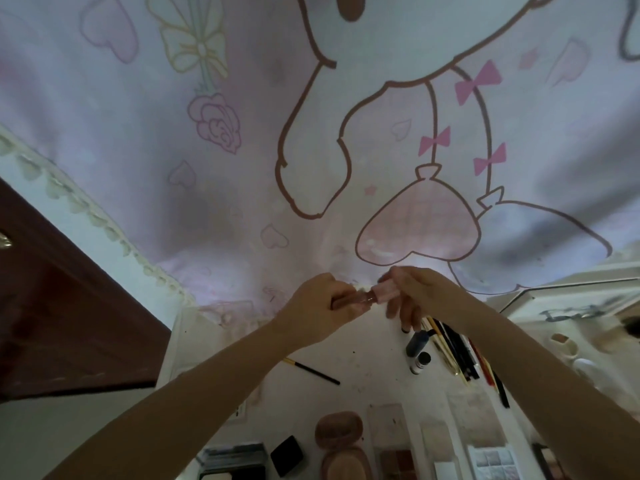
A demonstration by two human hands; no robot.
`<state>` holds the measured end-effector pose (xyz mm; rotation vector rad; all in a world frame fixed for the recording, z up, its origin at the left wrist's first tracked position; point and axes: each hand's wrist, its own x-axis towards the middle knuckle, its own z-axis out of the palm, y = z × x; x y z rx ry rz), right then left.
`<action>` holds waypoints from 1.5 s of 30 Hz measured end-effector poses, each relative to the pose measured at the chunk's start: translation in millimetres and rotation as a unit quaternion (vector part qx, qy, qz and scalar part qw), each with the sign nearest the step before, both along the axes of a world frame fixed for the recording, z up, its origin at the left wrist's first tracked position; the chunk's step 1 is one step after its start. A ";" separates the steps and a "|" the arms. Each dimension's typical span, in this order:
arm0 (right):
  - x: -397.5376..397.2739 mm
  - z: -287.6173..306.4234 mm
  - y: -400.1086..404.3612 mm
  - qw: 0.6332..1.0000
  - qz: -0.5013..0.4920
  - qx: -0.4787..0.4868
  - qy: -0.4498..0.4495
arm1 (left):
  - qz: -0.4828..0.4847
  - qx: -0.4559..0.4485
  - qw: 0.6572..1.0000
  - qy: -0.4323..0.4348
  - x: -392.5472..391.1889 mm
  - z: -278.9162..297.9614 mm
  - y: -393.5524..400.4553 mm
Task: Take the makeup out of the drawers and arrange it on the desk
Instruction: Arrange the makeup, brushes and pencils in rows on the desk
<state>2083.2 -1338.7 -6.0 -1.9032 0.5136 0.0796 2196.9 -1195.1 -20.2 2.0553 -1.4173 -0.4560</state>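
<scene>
Lip gloss tube (349, 301), left hand (320, 306) gripping body, right hand (414, 292) pinching cap

I can read no text, brand or number anywhere. The small bottle (360, 297) between my hands is too blurred to show a label. Right of my right hand (420, 294), dark scrawled marks on a white box lid (571, 308) stay illegible. The backdrop cloth (242, 133) above my hands carries only drawings.

Bare desk (363, 344) between the lone brush (311, 369) and pencil row (460, 355) — palettes (398, 455) crowd the near edge.
</scene>
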 end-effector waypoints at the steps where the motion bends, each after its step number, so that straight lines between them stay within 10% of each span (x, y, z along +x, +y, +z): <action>1: 1.1 1.1 0.2 0.999 -0.001 -0.036 0.016 | -0.005 -0.010 1.000 -0.007 0.5 -2.4 -1.4; 22: -4.3 -22.6 -19.9 0.993 0.018 -0.114 0.024 | -0.007 0.092 0.992 0.085 5.3 -49.5 -32.1; 27: -26.2 -53.9 -44.5 0.958 -0.165 -0.234 -0.031 | 0.041 0.115 0.984 0.130 5.6 -91.3 -56.1; 34: -73.9 -164.1 -53.5 0.909 -0.118 -0.395 0.069 | 0.155 0.096 0.963 0.201 -2.7 -152.8 -100.4; 45: -81.0 -235.6 -48.8 0.894 -0.109 -0.393 0.188 | 0.214 0.137 0.942 0.220 -2.5 -182.9 -132.2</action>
